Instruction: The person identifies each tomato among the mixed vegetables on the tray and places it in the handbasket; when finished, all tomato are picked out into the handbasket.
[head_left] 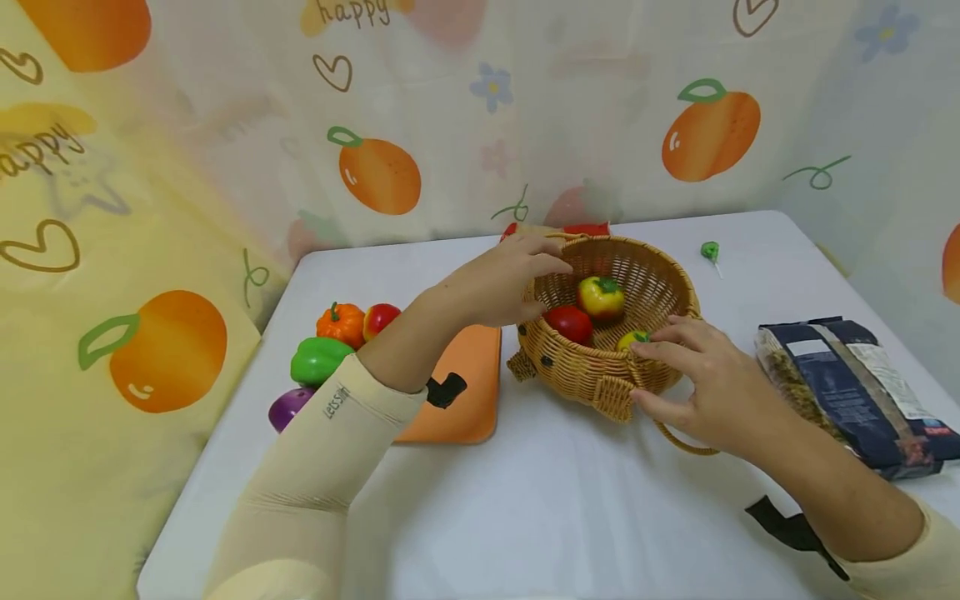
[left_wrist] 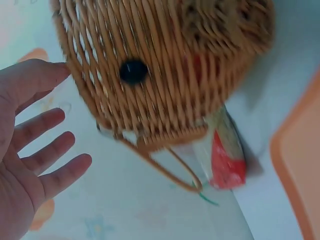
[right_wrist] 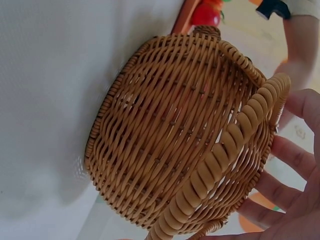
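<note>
A round wicker basket [head_left: 577, 379] with black button eyes and woven ears stands on the white table. Inside lie a dark red fruit [head_left: 570, 324], a yellow-and-red one with a green top [head_left: 601, 297] and a partly hidden yellow one [head_left: 632, 339]. My left hand [head_left: 510, 279] is at the basket's left rim; in the left wrist view its thumb meets the rim while the other fingers spread apart. At the right rim is my right hand [head_left: 705, 383], its loosely extended fingers at the edge and its thumb near the braided handle [right_wrist: 220, 155].
An orange board [head_left: 472, 392] lies left of the basket. Beyond it sit an orange pumpkin [head_left: 341, 325], a red-yellow fruit [head_left: 380, 319], a green pepper [head_left: 318, 361] and a purple vegetable [head_left: 288, 408]. Right are a dark packet [head_left: 855, 392] and a green lollipop [head_left: 709, 250]. A red-marked packet [left_wrist: 227, 162] is behind the basket.
</note>
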